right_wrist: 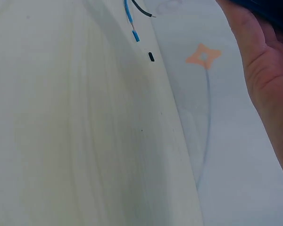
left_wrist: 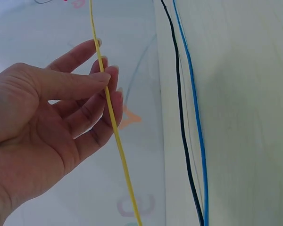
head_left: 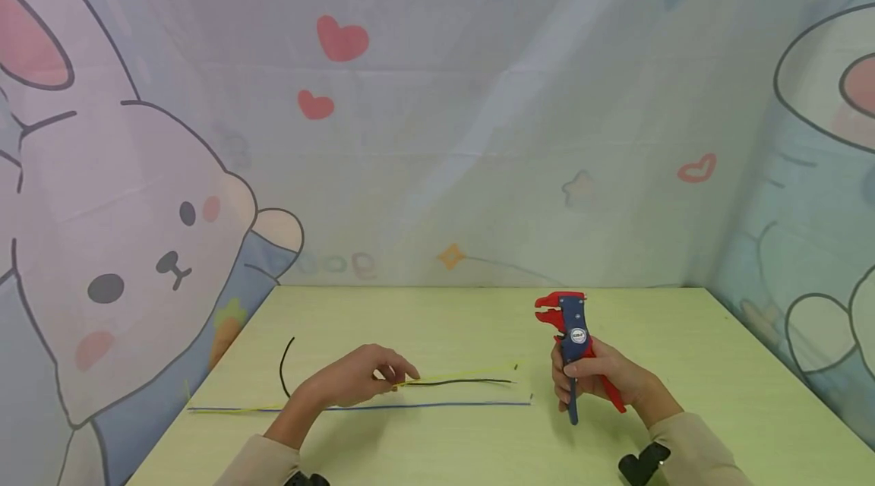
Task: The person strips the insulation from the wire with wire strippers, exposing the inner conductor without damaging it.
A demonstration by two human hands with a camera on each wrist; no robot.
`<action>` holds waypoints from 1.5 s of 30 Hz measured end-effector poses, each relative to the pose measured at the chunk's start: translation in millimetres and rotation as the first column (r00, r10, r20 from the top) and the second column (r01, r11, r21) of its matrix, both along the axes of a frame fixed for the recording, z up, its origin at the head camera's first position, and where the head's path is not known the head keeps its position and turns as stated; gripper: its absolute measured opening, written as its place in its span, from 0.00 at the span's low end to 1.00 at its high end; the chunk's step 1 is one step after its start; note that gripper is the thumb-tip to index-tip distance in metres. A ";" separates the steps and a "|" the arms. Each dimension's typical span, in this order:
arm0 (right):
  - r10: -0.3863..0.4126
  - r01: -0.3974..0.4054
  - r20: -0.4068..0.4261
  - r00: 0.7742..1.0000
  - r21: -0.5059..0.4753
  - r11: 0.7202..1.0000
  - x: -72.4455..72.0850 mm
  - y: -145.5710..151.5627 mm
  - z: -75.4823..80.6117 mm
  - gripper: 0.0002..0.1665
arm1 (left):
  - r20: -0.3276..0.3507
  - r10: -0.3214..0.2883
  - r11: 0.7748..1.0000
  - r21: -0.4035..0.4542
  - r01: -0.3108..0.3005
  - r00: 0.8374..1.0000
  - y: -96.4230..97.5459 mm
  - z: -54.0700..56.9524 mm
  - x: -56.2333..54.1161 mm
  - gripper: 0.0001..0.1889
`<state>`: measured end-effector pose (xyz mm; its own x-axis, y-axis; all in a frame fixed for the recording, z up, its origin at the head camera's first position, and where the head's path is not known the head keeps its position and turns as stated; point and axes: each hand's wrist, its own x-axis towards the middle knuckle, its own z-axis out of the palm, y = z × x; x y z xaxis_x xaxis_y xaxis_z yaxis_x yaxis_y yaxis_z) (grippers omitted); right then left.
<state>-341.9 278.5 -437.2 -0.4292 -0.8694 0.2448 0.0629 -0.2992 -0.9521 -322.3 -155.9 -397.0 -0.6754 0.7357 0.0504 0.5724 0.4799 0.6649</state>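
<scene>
A yellow wire (left_wrist: 125,172) is pinched between the thumb and fingers of my left hand (head_left: 365,376), held above the table. In the left wrist view, a black wire (left_wrist: 180,103) and a blue wire (left_wrist: 196,103) lie side by side on the table, to the right of that hand (left_wrist: 61,103). My right hand (head_left: 604,376) grips a wire stripper (head_left: 576,330) by its handles, red jaws pointing left. In the right wrist view only part of the right hand (right_wrist: 269,80) and a dark edge of the tool show.
Short cut bits lie near the wire ends, among them a black bit of insulation (right_wrist: 151,57) and a blue one (right_wrist: 136,36). The pale table (head_left: 451,448) ends at a patterned cloth backdrop (head_left: 437,167).
</scene>
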 end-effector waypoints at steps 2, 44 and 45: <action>0.010 -0.010 0.004 1.000 0.001 1.000 -0.1 -0.2 -0.7 0.16 | -0.018 0.016 1.000 0.012 -0.016 1.000 0.0 1.6 0.9 0.19; -0.060 0.074 -0.070 0.996 0.217 0.973 9.8 -13.4 0.3 0.05 | -0.131 0.108 0.991 0.096 -0.096 0.986 7.4 10.7 9.0 0.22; -0.064 0.079 -0.075 0.995 0.216 0.973 9.8 -13.7 0.0 0.05 | -0.130 0.106 0.991 0.098 -0.093 0.986 7.4 10.9 8.8 0.22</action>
